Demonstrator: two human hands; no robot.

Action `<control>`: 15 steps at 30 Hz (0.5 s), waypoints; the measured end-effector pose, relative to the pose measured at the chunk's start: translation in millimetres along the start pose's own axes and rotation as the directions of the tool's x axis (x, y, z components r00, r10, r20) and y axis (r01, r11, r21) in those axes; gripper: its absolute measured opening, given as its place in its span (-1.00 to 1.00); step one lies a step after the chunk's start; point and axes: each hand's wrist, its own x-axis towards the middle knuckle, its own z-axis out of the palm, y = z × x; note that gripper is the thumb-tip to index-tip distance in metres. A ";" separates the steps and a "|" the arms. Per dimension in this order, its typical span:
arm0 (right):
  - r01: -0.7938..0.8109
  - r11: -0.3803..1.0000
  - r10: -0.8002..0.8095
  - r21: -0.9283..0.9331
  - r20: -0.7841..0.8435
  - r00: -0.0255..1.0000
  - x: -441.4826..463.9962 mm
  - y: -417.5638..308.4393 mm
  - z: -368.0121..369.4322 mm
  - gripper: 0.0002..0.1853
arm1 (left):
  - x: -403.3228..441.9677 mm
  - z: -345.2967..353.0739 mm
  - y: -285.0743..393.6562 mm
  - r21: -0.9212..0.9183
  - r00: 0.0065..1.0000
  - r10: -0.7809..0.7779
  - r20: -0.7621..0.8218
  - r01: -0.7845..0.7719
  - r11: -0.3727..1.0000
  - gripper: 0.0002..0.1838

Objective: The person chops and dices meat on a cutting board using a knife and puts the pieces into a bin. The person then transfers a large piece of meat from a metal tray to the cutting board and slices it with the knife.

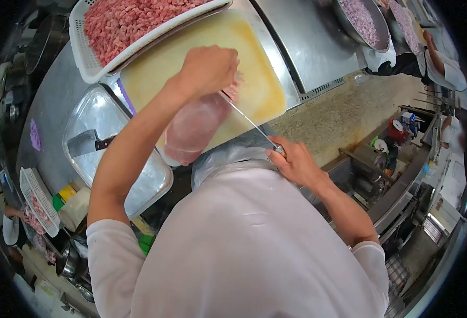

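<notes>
A large pale pink slab of raw meat point(196, 126) lies on the yellowed cutting board point(260, 79), close to its near edge. My left hand point(210, 68) is closed over the far end of the slab, its fingertips hidden behind the hand. In my right hand point(297, 163) is the handle of a knife point(251, 122), its narrow blade seen almost edge-on. The blade's tip reaches the meat just below my left hand. Small trimmed bits of meat point(237, 85) show beside that hand.
A white perforated basket point(88, 69) of diced meat borders the board's far side. On the left, a metal tray point(159, 183) holds a cleaver point(82, 144). Metal bowls point(384, 45) of chopped onion-like pieces stand far right. Other people work at both sides.
</notes>
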 end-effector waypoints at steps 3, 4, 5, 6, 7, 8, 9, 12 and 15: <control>-0.087 0.996 0.084 0.024 0.106 0.991 6.6 -23.2 -19.5 -0.54 | -0.9 12.3 -1.9 -0.098 0.998 -0.040 0.046 0.045 0.994 -0.67; -0.138 0.990 0.131 0.040 0.157 0.979 8.1 -30.9 -23.4 -0.54 | 0.8 13.0 -5.5 -0.098 0.994 -0.085 0.062 0.091 0.991 -0.68; -0.052 0.998 0.050 0.018 0.100 0.994 12.5 -29.4 -18.8 -0.57 | 4.4 12.9 -10.4 -0.097 0.989 -0.129 0.076 0.136 0.986 -0.68; 0.036 0.999 -0.035 -0.010 0.045 0.998 19.3 -26.0 -11.2 -0.60 | 8.7 11.6 -15.8 -0.093 0.981 -0.174 0.088 0.182 0.979 -0.69; 0.122 0.992 -0.122 -0.041 -0.010 0.992 25.5 -26.9 -6.8 -0.63 | 10.0 11.0 -22.8 -0.067 0.981 -0.178 0.075 0.183 0.981 -0.70; 0.112 0.992 -0.113 -0.065 -0.008 0.994 31.4 -31.2 -3.9 -0.63 | 7.7 11.2 -31.9 -0.041 0.981 -0.184 0.060 0.187 0.982 -0.70; 0.106 0.990 -0.106 -0.089 -0.003 0.994 40.0 -40.8 0.6 -0.64 | 5.3 9.7 -41.2 -0.014 0.980 -0.194 0.045 0.194 0.981 -0.71; 0.044 0.988 -0.036 -0.150 0.055 0.998 64.7 -58.7 11.4 -0.68 | 0.4 5.3 -61.6 -0.040 0.964 -0.265 0.015 0.266 0.963 -0.71; 0.122 0.984 -0.121 -0.129 0.013 0.993 85.9 -39.8 31.5 -0.70 | -5.6 5.4 -67.9 -0.028 0.953 -0.282 -0.113 0.280 0.960 -0.74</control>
